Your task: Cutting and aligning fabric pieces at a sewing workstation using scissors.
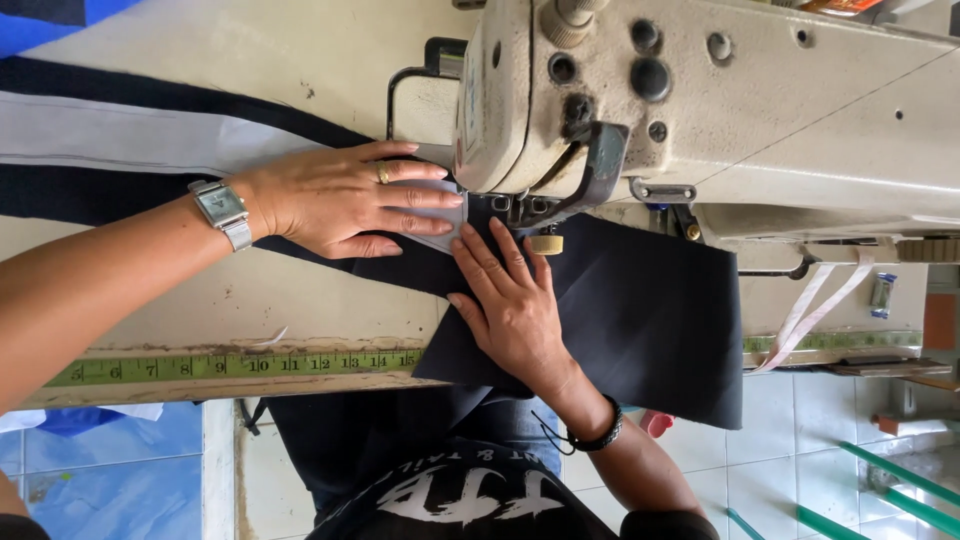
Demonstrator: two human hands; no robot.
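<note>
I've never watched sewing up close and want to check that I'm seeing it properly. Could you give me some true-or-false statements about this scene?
1. The left hand wears a wristwatch. True.
2. The right hand is lifted clear of the dark fabric. False: it lies flat on it, fingers spread.
3. The measuring tape along the table edge is red. False: it is yellow-green.
4. Both hands rest close to the sewing machine head. True.
</note>
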